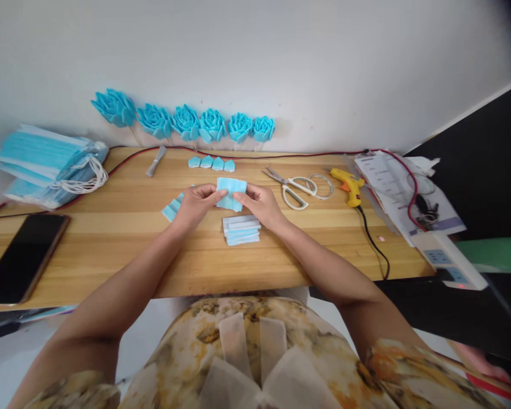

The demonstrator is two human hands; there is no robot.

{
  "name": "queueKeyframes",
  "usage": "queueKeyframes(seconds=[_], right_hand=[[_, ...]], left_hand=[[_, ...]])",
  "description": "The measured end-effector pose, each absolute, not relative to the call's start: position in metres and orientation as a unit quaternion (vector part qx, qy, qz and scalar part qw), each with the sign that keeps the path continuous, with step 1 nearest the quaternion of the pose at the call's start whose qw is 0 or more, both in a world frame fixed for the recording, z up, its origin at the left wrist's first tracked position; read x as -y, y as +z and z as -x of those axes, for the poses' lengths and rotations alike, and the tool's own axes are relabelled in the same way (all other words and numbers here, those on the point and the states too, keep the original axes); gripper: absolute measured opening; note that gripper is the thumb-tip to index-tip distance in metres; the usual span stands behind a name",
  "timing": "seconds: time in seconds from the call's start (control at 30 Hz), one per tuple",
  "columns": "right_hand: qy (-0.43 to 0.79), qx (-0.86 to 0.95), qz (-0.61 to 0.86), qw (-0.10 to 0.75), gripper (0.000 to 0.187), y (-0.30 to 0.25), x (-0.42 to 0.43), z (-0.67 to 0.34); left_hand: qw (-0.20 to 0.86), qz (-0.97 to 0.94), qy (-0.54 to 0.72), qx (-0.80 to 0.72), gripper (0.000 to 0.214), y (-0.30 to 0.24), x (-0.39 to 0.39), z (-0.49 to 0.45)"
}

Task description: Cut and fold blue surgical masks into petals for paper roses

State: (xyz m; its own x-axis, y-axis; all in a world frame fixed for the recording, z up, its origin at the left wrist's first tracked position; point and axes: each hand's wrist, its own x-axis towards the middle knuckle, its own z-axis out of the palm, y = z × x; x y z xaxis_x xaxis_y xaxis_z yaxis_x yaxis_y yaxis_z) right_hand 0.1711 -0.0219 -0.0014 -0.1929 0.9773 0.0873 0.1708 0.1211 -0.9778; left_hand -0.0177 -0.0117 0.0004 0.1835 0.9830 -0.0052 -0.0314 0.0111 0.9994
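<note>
Between my two hands I hold up a square piece of blue face-mask fabric [235, 186]. My left hand [197, 204] pinches its left edge, thumb on the front. My right hand [262, 205] pinches the right edge the same way. Just below lies a stack of cut mask pieces [241, 230], white on top and blue beneath. More blue fabric pieces [171, 210] lie partly hidden beside my left hand. Beyond my hands stands a short row of folded blue petals [206, 162]. The fingers behind the square are hidden.
Several blue fabric flowers [213, 125] on sticks line the wall. Scissors [296, 190], a tape roll [321, 186] and a yellow glue gun [349, 186] lie right, near papers and a power strip [449, 261]. Face masks [42, 153] and a phone [23, 258] lie left.
</note>
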Motion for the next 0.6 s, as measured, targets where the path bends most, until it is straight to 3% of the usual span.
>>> queueKeyframes(seconds=[0.6], right_hand=[[0.406, 0.656, 0.497, 0.397, 0.047, -0.0020, 0.0197, -0.1720]], left_hand=[[0.536, -0.558, 0.460, -0.435, 0.047, -0.0002, 0.0097, 0.0207]])
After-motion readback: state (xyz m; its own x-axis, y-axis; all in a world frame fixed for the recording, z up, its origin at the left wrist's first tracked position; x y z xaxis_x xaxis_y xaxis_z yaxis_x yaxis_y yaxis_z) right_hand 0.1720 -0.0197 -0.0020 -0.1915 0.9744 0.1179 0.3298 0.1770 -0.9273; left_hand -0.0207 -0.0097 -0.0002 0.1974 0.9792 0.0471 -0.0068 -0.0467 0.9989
